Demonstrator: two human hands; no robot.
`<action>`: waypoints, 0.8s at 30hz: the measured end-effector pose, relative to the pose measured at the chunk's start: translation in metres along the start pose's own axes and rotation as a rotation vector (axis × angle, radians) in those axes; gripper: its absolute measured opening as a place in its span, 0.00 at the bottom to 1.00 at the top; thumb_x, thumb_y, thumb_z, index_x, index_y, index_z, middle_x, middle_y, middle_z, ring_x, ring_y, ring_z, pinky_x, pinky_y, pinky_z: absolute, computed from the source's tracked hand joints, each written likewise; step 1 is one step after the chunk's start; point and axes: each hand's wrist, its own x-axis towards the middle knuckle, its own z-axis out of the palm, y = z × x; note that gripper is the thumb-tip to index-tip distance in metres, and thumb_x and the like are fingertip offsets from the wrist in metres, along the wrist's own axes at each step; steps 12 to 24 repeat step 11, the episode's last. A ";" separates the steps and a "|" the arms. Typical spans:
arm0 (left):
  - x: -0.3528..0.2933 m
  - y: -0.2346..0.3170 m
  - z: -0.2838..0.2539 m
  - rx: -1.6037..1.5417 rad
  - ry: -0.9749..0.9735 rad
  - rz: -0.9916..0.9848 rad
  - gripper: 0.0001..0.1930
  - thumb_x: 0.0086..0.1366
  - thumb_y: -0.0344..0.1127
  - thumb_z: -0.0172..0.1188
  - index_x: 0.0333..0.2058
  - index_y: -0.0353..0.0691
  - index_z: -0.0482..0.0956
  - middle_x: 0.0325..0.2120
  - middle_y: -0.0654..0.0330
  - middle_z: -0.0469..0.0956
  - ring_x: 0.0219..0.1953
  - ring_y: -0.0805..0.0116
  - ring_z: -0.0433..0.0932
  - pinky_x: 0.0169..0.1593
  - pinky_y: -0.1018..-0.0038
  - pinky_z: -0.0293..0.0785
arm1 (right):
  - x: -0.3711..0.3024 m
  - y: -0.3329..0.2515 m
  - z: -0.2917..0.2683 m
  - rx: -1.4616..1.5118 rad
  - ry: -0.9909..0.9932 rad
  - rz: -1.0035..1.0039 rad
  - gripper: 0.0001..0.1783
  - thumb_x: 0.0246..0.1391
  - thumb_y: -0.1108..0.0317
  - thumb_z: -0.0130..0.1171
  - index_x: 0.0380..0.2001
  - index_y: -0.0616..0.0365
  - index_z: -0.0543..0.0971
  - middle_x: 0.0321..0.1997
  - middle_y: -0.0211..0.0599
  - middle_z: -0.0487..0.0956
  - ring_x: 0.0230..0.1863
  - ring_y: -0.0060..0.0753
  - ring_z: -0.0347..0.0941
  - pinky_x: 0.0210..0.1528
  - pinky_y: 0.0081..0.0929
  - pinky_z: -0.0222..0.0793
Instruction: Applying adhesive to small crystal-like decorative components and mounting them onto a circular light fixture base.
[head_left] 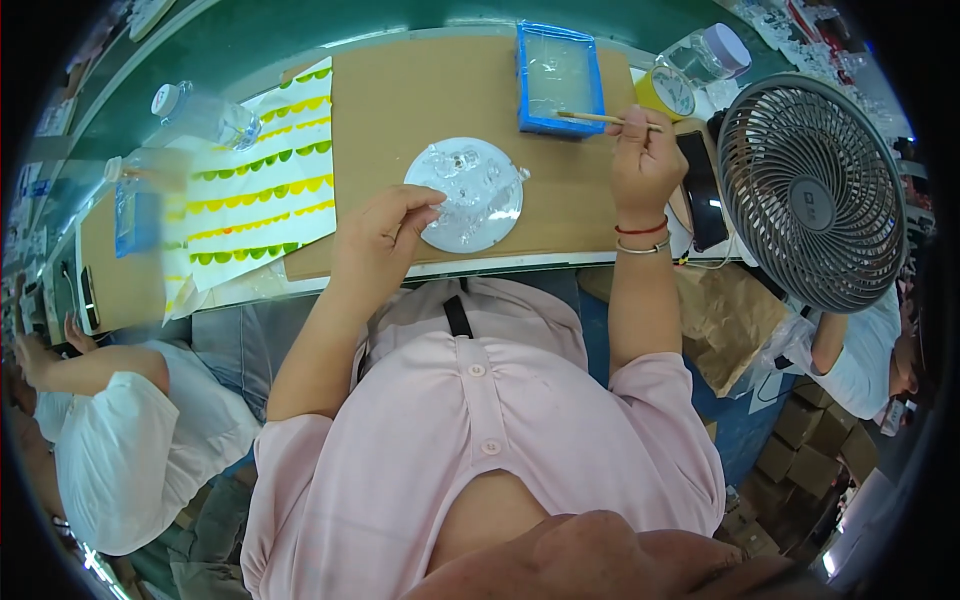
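Note:
My right hand (648,165) grips a thin wooden stick (585,117) between thumb and fingers. The stick's far tip reaches over a blue-edged, shallow rectangular tray (526,90) with a pale, translucent inside. At the left edge of a round white plate (468,236), my left hand (385,235) is closed in a pinch; whatever its fingertips hold is too small to make out. Several small clear, shiny pieces (470,182) lie on the plate, some heaped toward its far side.
Brown cardboard (420,90) covers the tabletop. A patterned sheet (265,180) and clear bottle (210,118) lie to the left. Right of the tray stand a yellow tape roll (665,92), a lidded clear jar (700,55), a phone (703,190) and a fan (812,195). Other people sit on both sides.

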 end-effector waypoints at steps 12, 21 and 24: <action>0.012 -0.006 0.008 -0.127 0.081 -0.191 0.06 0.59 0.26 0.61 0.37 0.38 0.80 0.34 0.58 0.81 0.35 0.68 0.81 0.39 0.77 0.76 | -0.048 -0.031 -0.019 0.326 -0.142 0.080 0.14 0.64 0.63 0.50 0.35 0.65 0.74 0.26 0.41 0.78 0.20 0.20 0.68 0.25 0.15 0.64; 0.012 -0.006 0.008 -0.127 0.081 -0.191 0.06 0.59 0.26 0.61 0.37 0.38 0.80 0.34 0.58 0.81 0.35 0.68 0.81 0.39 0.77 0.76 | -0.048 -0.031 -0.019 0.326 -0.142 0.080 0.14 0.64 0.63 0.50 0.35 0.65 0.74 0.26 0.41 0.78 0.20 0.20 0.68 0.25 0.15 0.64; 0.012 -0.006 0.008 -0.127 0.081 -0.191 0.06 0.59 0.26 0.61 0.37 0.38 0.80 0.34 0.58 0.81 0.35 0.68 0.81 0.39 0.77 0.76 | -0.048 -0.031 -0.019 0.326 -0.142 0.080 0.14 0.64 0.63 0.50 0.35 0.65 0.74 0.26 0.41 0.78 0.20 0.20 0.68 0.25 0.15 0.64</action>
